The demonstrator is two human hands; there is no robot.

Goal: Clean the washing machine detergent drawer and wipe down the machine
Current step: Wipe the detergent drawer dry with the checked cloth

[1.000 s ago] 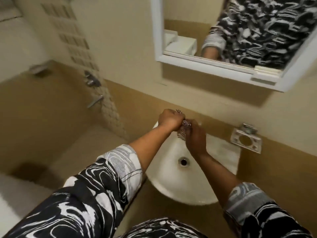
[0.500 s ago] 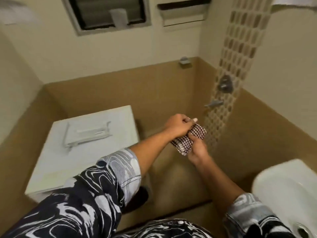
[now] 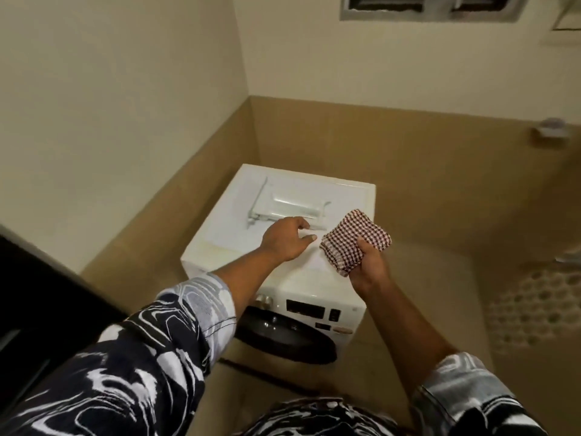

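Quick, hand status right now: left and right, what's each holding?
Left hand: open, holding nothing, fingers loosely curled beside the detergent drawer; whether they touch it cannot be told.
Right hand: closed, gripping the checked cloth.

1 wide-angle head cam looks fwd/down onto washing machine (image 3: 345,196), close range.
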